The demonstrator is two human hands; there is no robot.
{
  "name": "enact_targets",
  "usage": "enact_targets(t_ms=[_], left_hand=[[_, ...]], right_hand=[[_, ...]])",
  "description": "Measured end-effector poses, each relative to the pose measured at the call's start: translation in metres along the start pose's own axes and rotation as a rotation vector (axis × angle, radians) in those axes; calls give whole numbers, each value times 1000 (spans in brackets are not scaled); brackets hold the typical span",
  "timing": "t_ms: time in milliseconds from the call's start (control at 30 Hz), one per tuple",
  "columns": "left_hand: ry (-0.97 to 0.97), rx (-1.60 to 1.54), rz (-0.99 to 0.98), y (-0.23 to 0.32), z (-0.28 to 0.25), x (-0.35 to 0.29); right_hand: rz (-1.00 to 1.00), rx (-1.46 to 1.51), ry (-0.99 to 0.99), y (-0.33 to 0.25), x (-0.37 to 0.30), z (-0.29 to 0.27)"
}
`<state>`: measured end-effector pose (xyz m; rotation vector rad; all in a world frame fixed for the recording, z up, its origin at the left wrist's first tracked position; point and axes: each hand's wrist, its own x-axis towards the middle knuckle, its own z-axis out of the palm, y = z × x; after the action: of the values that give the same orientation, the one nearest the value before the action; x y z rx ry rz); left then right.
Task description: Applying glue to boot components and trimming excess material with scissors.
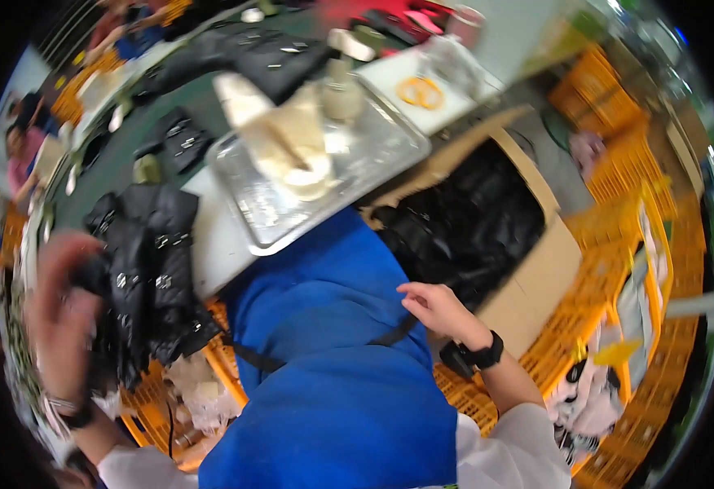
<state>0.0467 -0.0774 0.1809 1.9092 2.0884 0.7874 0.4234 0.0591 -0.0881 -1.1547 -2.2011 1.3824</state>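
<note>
My left hand [65,314] is raised at the left, smeared by motion, beside a stack of shiny black pieces with metal buckles [153,261]. Whether its fingers hold anything is hidden by the blur. My right hand [437,310] hovers at the right edge of my blue apron [332,326], close to a cardboard box [528,301] full of black pieces [479,220]. Its fingers are loosely bent and apart, with nothing visible in them. Ahead of me lies a metal tray [251,208] bearing a cream cloth-like sheet [284,134] and a beige container [341,96].
More black pieces [251,53] lie on the dark green work surface [80,183]. Yellow rings [420,94] and a clear plastic bag [451,65] sit on a white board. Orange crates [593,253] stand at the right, and others at lower left. Other people [27,155] are at far left.
</note>
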Motion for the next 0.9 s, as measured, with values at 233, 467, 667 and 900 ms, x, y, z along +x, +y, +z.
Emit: enact_targets(t_ms=[233, 467, 667, 900], left_hand=[[-731, -207, 405, -31, 308, 41], [-642, -579, 107, -86, 430, 57], [-753, -1085, -314, -126, 436, 33], [-621, -1277, -859, -175, 459, 9]], right_hand=[[137, -452, 219, 106, -57, 37], [598, -625, -11, 159, -65, 66], [228, -175, 132, 338, -91, 81], [311, -166, -50, 331, -22, 67]])
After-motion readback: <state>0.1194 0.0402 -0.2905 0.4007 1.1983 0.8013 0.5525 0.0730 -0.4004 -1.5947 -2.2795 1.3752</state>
